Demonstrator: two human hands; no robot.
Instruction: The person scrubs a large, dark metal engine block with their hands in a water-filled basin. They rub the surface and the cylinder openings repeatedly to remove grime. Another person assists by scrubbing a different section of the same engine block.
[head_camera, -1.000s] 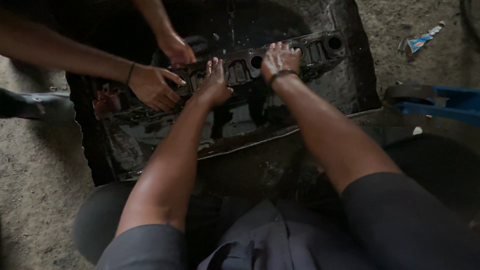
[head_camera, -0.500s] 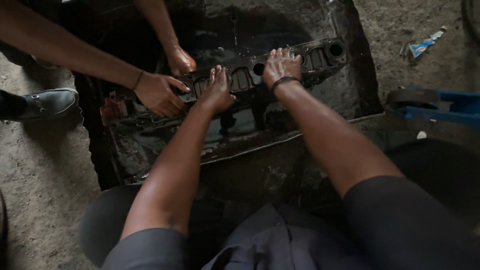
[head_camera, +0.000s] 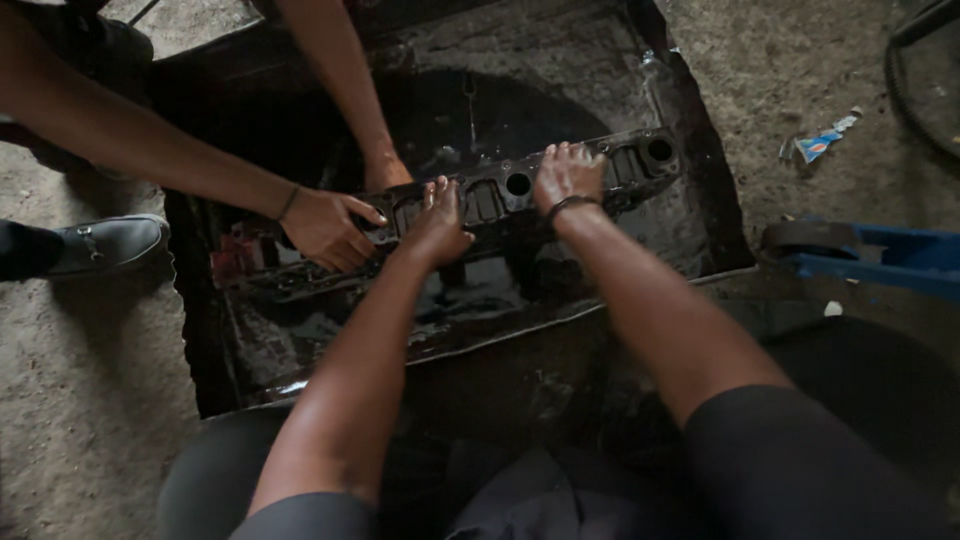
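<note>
Long dark metal engine casting (head_camera: 520, 190) w/ round ports lies across upper centre of frame, in a shallow oily metal tray (head_camera: 690, 215) on the concrete floor (head_camera: 90, 380). Left hand (head_camera: 438, 222) lies flat on the casting's mid section, fingers spread, not clenched. Right hand (head_camera: 566, 175) presses palm-down on it further right, fingers over the far edge. A co-worker's two hands (head_camera: 330, 228) grip the casting's left end, upper left. Grey shoe (head_camera: 105, 243) at left edge. Blue frame (head_camera: 890, 255) at right; small wrapper (head_camera: 818, 145) upper right.
</note>
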